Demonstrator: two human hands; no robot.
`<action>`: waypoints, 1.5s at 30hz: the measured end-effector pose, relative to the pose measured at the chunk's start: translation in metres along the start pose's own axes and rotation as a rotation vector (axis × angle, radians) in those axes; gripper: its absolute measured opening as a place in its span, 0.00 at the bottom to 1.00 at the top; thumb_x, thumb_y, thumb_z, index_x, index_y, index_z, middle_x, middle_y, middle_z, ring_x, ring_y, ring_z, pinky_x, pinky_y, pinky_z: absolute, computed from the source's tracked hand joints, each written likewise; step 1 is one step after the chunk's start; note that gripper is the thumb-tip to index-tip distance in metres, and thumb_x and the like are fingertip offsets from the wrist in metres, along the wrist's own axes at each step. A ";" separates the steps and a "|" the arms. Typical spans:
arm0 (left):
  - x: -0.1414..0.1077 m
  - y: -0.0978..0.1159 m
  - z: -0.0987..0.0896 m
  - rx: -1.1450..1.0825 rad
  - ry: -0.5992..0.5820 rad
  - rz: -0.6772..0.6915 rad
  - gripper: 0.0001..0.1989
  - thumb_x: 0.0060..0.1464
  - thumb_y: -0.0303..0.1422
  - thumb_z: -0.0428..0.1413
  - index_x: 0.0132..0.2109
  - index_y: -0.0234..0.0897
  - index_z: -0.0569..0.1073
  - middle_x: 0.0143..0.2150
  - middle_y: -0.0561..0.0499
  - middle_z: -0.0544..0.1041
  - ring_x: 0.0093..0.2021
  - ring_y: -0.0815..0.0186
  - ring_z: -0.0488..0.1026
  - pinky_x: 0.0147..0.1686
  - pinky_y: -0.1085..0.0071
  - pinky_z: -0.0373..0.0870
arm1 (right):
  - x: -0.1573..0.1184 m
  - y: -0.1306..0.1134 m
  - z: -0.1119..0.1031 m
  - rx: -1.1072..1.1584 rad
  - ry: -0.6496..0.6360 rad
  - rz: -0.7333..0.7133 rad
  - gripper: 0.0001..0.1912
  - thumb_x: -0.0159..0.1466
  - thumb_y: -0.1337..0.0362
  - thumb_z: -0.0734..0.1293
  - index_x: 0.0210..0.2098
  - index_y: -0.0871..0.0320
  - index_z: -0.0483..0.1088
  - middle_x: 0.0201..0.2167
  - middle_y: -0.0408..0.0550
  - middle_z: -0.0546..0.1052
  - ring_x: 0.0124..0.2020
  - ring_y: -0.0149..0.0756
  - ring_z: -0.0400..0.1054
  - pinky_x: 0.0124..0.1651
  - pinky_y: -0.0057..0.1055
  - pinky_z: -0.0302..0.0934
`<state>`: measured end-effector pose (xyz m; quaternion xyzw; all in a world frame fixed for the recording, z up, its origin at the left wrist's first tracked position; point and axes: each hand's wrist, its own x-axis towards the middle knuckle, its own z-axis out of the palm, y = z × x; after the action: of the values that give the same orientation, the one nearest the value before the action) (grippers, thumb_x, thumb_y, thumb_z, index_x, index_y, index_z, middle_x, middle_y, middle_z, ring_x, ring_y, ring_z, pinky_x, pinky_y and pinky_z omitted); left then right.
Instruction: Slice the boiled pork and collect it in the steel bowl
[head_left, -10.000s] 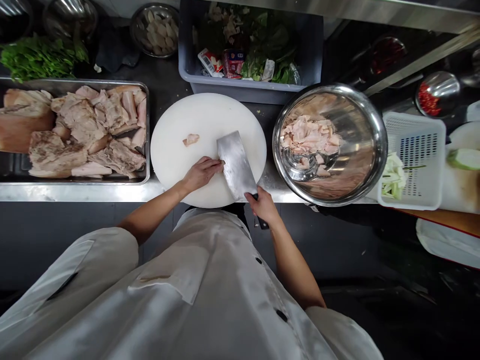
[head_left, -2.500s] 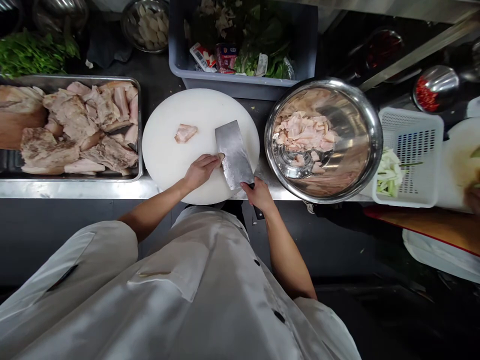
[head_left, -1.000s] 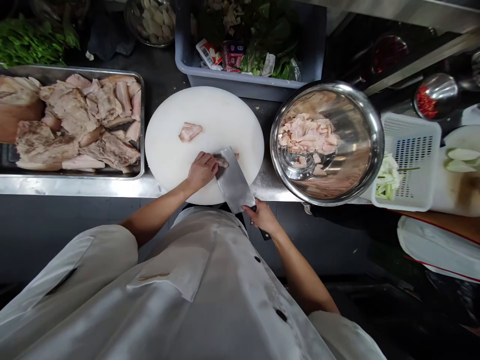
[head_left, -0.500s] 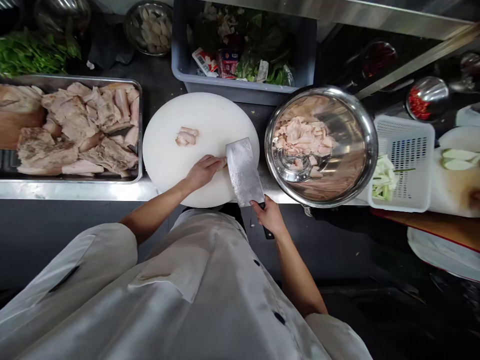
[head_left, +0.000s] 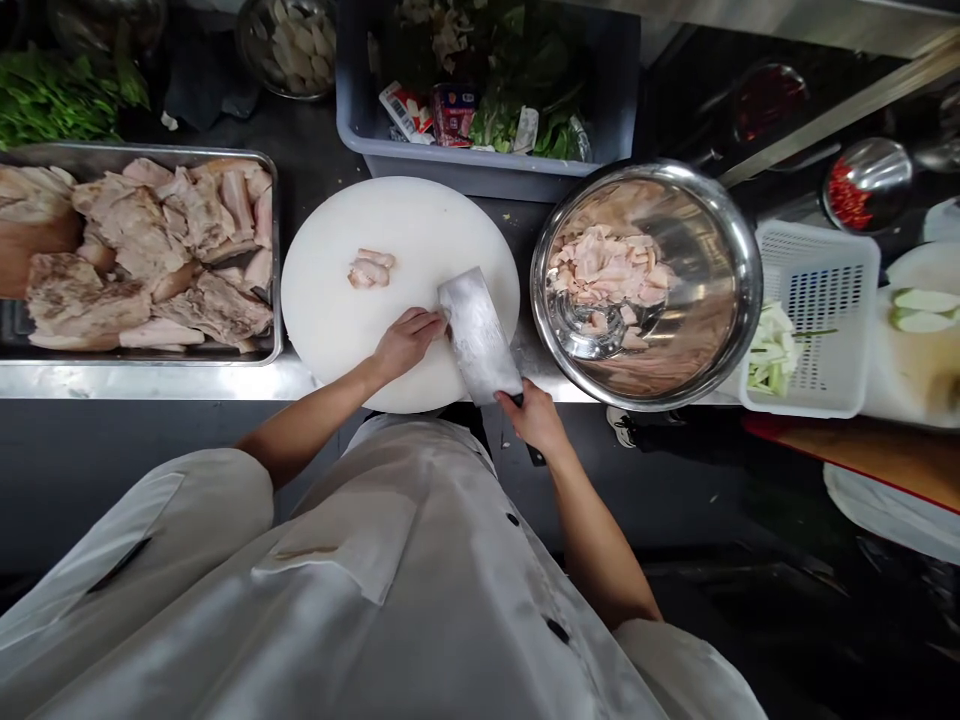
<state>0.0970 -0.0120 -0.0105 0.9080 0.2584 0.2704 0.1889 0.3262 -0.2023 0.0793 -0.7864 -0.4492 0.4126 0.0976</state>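
Observation:
My right hand (head_left: 534, 415) grips the dark handle of a cleaver (head_left: 480, 335), whose broad blade hangs over the right side of a round white cutting board (head_left: 322, 240). With its fingers pinched together, my left hand (head_left: 409, 345) holds a small piece of meat (head_left: 441, 315) against the blade's left edge; most of that piece is hidden by fingers and blade. Another pale chunk of meat (head_left: 371, 268) lies on the board, up and left of my left hand. To the right of the board, a steel bowl (head_left: 720, 300) contains a heap of cut meat pieces (head_left: 607, 268).
Left of the board is a metal tray (head_left: 276, 250) of large cooked meat pieces (head_left: 142, 250). Behind stands a grey bin (head_left: 480, 165) with greens and packaging. A white basket (head_left: 832, 395) with cut vegetables sits at the right. A shoe (head_left: 621, 427) shows under the counter.
The cleaver blade has shifted slightly left, closer to my left fingers, and my right hand has risen a little with it. My left hand stays nearly in place. The view has shifted slightly.

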 end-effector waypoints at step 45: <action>0.017 -0.044 -0.044 0.228 0.315 -0.282 0.08 0.67 0.32 0.54 0.48 0.35 0.74 0.48 0.38 0.75 0.51 0.51 0.70 0.52 0.47 0.71 | -0.067 0.066 -0.024 0.136 -0.213 0.031 0.19 0.66 0.45 0.65 0.42 0.55 0.72 0.14 0.39 0.69 0.15 0.41 0.67 0.24 0.32 0.58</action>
<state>0.0673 0.0421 0.0090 0.8250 0.4378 0.3486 0.0786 0.3678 -0.2881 0.0978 -0.7366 -0.4158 0.5247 0.0964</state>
